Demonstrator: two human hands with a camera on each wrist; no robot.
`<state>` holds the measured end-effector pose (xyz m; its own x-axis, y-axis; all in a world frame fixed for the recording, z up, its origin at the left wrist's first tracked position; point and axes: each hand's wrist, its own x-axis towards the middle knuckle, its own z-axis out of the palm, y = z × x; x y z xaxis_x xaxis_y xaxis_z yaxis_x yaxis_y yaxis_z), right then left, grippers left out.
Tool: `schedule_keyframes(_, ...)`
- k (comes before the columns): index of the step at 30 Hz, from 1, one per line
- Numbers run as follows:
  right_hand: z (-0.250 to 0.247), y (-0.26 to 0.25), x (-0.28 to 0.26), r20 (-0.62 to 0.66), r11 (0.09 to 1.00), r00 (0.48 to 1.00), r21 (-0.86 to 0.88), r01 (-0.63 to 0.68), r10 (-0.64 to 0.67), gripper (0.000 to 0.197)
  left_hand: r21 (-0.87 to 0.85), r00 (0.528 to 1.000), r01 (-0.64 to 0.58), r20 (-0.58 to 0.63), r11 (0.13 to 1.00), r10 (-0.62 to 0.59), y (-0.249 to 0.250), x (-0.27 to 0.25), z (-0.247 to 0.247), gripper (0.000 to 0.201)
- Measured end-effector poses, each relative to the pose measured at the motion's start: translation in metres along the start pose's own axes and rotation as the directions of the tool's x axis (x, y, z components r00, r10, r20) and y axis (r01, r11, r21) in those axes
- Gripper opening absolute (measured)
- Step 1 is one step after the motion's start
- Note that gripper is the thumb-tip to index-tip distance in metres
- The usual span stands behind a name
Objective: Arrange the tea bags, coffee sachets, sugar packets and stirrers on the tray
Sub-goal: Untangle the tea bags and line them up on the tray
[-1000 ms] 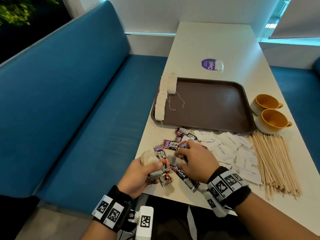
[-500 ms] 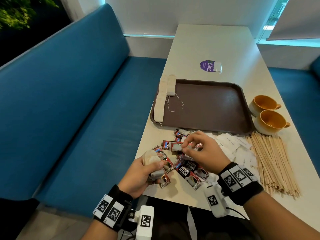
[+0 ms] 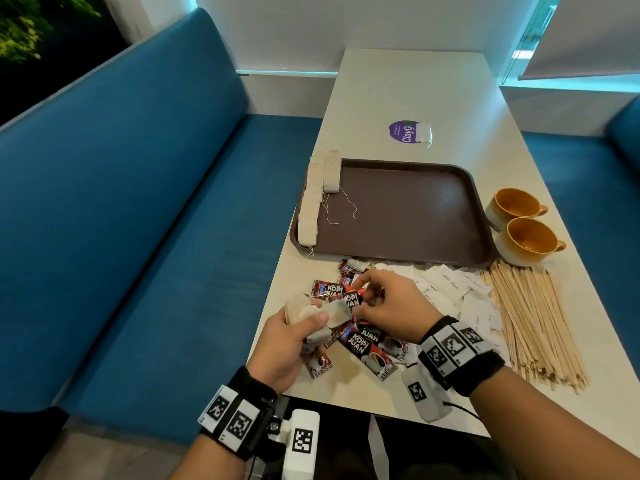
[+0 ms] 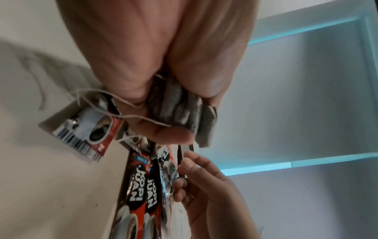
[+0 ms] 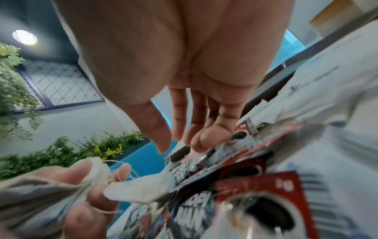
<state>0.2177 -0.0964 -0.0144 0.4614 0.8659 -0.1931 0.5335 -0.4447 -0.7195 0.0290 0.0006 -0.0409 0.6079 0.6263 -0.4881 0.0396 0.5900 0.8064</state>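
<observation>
— Though squashed together, easy to spot: tea bags (image 3: 311, 317) squeezed tight in the left hand (image 3: 284, 348), low in the middle of the frame.
— And the right hand (image 3: 391, 306)?
— Loose, gripping nothing. Only fingertips (image 5: 206, 137) touching the coffee sachets (image 3: 367, 344) on the table (image 3: 398, 81), just beside the left hand.
— More bags anywhere?
— Yes, a row of tea bags (image 3: 310, 209) along the left rim of the brown tray (image 3: 415, 209).
— And the sugar packets (image 3: 446, 282) and stirrers (image 3: 533, 317)?
— Lower right, on the table, near two yellow cups (image 3: 519, 223).
</observation>
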Motion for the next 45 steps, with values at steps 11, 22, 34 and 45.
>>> schedule_keyframes(11,0.032,-0.018,0.022,0.178,0.902,0.967,-0.362,0.235,-0.181,0.016,-0.057,1.0,-0.009,-0.001,0.998,0.009,0.006,-0.003,-0.011,0.025)
schedule_keyframes(22,-0.027,-0.012,-0.01,-0.212,0.932,0.976,0.359,0.038,0.041,0.013,-0.145,0.996,0.033,0.083,0.989,-0.021,0.011,-0.005,-0.008,0.022)
schedule_keyframes(34,-0.024,-0.028,-0.031,0.157,0.801,0.987,0.586,-0.118,0.03,0.014,-0.096,0.968,0.072,0.247,0.993,-0.046,0.003,0.001,0.026,0.091)
schedule_keyframes(45,0.002,-0.025,-0.005,0.003,0.851,0.992,0.513,-0.113,0.13,0.028,-0.184,0.961,0.132,0.265,0.974,-0.08,-0.003,0.005,0.016,0.056)
